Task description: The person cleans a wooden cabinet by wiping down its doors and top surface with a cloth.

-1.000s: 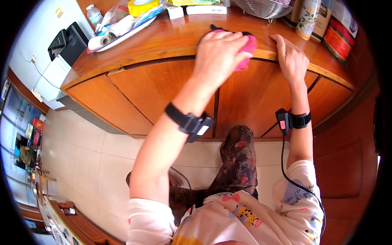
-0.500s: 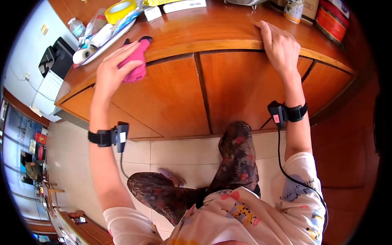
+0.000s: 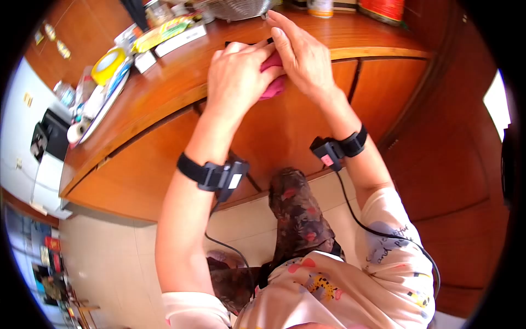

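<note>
Near the front edge of the wooden cabinet top (image 3: 181, 82), my left hand (image 3: 236, 74) is closed over a pink cloth with black trim (image 3: 272, 90), pressing it on the surface. Most of the cloth is hidden under the fingers, and part of it hangs over the edge. My right hand (image 3: 307, 63) is close against the left fingertips, its fingers stretched out and pointing toward the back. It partly covers the cloth's right side, and whether it grips any of it does not show.
At the back stand a metal mesh basket (image 3: 238, 8), a white box (image 3: 181, 39) and a yellow packet (image 3: 164, 34). To the left, a roll of yellow tape (image 3: 108, 66) lies on a loaded tray (image 3: 107, 112). A can (image 3: 320, 7) and red container (image 3: 382, 10) stand at right.
My left hand has moved right along the cabinet edge with the pink cloth. My right hand is now beside it instead of far apart. The view has turned and shifted right.
</note>
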The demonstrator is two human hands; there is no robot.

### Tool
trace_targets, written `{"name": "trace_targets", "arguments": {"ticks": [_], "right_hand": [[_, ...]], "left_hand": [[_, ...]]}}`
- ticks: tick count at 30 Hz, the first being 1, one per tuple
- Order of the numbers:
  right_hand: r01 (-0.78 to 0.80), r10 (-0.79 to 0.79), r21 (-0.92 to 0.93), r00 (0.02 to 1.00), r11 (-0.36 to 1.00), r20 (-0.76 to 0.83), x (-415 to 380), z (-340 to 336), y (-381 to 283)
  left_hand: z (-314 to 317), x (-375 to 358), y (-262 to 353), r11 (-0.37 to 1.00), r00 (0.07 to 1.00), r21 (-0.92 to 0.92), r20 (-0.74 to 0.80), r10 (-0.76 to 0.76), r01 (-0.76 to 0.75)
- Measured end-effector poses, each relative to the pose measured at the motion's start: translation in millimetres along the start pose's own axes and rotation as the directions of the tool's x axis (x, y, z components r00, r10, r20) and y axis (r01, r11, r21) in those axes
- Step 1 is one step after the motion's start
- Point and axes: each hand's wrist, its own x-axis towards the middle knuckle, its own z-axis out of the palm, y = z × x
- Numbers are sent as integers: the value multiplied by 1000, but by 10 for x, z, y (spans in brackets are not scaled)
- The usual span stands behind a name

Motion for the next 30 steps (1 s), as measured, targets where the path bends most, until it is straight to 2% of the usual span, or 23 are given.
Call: {"name": "trace_targets", "arguments": {"ticks": [1,3,4,5,7,8,9,10,11,13,14,15,17,19,24,27,30], "right_hand": [[-113,110,88,993,990,32,-49,-41,-142],[20,-21,96,1000,995,11,-210,23,-213],[89,-90,35,995,995,34,-236,33,-264],[51,-56,79,997,996,59,-268,17,-343],[7,-11,60,998,998,69,-312,64,-389],[4,-9,66,998,998,69,-336,95,-355],[131,-114,-132,985,983,128,-362,134,-297],[264,-205,-312,956,912,209,-368,160,-259],[263,-205,-298,955,917,213,-366,157,-234],[335,-257,-313,929,889,266,-338,90,-165],[347,-265,-292,920,891,287,-314,43,-126],[359,-278,-269,914,894,295,-300,-17,-74],[357,-267,-267,909,895,321,-240,-204,44],[357,-248,-314,908,879,339,-198,-454,288],[262,-117,-407,930,875,348,-86,-1090,662],[217,-63,-418,934,882,352,-59,-1119,712],[266,-122,-375,923,888,365,-20,-929,616]], "left_hand": [[-35,65,61,999,988,24,149,-39,36],[34,114,-21,976,986,-198,152,-62,92],[-22,145,-140,859,954,-486,299,-8,159],[-96,134,-307,623,883,-698,469,24,354],[-329,83,-497,376,892,-834,451,41,405],[-513,54,-620,439,888,-794,460,-19,420],[-687,11,-744,497,881,-748,467,-79,440],[-780,-54,-869,595,881,-677,458,-121,434],[-872,-134,-1004,683,880,-592,445,-166,428],[-849,-389,-1247,703,851,-517,459,-255,489],[-866,-522,-1269,846,820,-274,498,-282,458],[-897,-631,-1253,924,787,-15,530,-318,383],[-964,-662,-1081,918,798,11,492,-349,396],[-942,-693,-1038,964,851,119,452,-267,239],[-876,-720,-1063,974,887,121,403,-224,190],[-853,-740,-1058,971,894,149,383,-232,188],[-841,-742,-1066,967,900,171,362,-242,191]]}}
